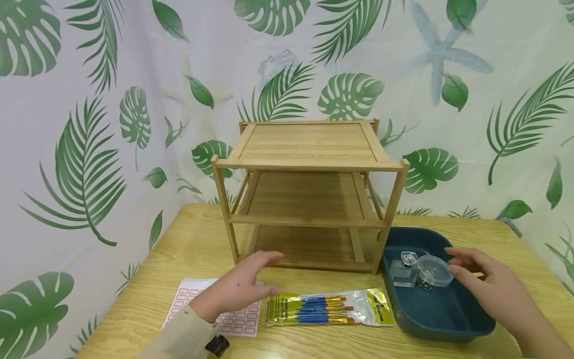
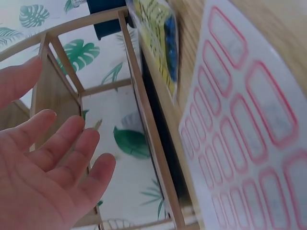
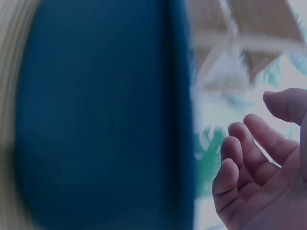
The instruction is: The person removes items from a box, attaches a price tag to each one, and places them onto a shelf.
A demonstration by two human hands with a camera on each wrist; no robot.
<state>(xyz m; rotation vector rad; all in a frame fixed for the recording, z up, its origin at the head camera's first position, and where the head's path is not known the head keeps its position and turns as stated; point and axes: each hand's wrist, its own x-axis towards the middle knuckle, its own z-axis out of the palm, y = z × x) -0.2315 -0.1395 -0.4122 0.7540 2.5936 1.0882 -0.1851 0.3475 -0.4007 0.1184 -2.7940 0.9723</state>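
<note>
Fingers of the right hand point(image 1: 486, 279) curve loosely, thumb apart from them, with nothing pinched between, as the right wrist view also shows. Just beside that thumb, to its left, is a round clear container point(image 1: 435, 270) with small pieces showing inside; whether thumb and container touch, I cannot tell. Farther left of the same hand, next to the container, stands a square glass bottle point(image 1: 403, 274) with a clear cap. Both lie in a dark blue tub point(image 1: 448, 314), whose bare floor stretches below and to the left of the hand. The left hand point(image 1: 244, 285) is spread, palm turned inward, its grasp vacant. Under it lies a sheet of red-bordered labels point(image 1: 239, 321), partly covered by the forearm; to its right, between the hands, a packet of blue-handled brushes point(image 1: 329, 308) lies flat near the tub. Beyond both hands, and mostly between them, rises a three-tier wooden rack point(image 1: 309, 163). A dark band point(image 1: 217, 345) circles the left wrist, beside a pale sleeve point(image 1: 179, 334).
</note>
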